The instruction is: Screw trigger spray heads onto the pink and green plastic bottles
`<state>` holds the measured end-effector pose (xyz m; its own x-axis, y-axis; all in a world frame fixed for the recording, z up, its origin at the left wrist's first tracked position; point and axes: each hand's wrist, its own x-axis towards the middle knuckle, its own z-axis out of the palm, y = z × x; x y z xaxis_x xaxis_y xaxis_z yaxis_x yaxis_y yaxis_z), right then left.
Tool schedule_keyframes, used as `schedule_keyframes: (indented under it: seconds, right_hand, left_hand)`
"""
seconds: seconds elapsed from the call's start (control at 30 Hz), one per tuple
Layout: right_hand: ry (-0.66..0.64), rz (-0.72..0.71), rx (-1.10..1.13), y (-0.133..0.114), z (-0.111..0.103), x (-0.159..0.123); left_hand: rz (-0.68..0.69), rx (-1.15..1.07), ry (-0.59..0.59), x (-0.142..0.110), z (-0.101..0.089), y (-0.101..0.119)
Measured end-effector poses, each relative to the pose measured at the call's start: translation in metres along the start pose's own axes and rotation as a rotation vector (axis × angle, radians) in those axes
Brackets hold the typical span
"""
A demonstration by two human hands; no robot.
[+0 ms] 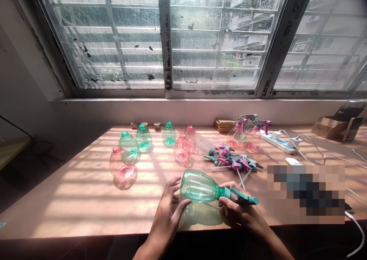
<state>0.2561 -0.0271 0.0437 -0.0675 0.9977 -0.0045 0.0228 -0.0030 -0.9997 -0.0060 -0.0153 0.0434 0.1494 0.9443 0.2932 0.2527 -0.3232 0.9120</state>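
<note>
A green see-through spray bottle [199, 186] lies tilted on its side just above the table's front part, its base to the left and its grey and teal trigger head [242, 196] to the right. My left hand [169, 204] holds it by the base, with the thumb below and the fingers behind. My right hand [239, 208] is closed around the neck and collar, and some of its fingers are hidden behind the bottle. Beyond the bottle lies a pile of loose pink, grey and teal trigger heads [233, 160] with thin white tubes.
Several headless green bottles [169, 134] and pink bottles [181, 151] stand at the middle and left of the table [71, 199]. Bottles with trigger heads [252, 138] stand back right, near a cardboard box [225, 125]. A power strip [279, 142] with cables, a white mouse [293, 162] and a blurred-out patch are on the right.
</note>
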Motion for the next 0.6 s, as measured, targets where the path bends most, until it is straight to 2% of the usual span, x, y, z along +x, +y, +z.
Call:
schedule_keyframes:
  seconds: [0.13, 0.27, 0.43, 0.6]
  right_hand:
    - [0.007, 0.108, 0.098, 0.002, 0.0, -0.001]
    - [-0.001, 0.039, -0.024, 0.004, -0.003, 0.004]
    - [-0.048, -0.046, -0.091, -0.002, -0.003, 0.007]
    - [-0.023, 0.0, 0.015, -0.004, 0.004, 0.002]
  left_hand:
    - [0.036, 0.019, 0.002, 0.0, 0.0, -0.001]
    - [-0.014, -0.008, -0.011, -0.001, -0.002, 0.002]
    - [-0.116, -0.062, 0.035, 0.001, 0.0, 0.011]
    - [-0.037, -0.086, 0.04, 0.003, 0.005, 0.0]
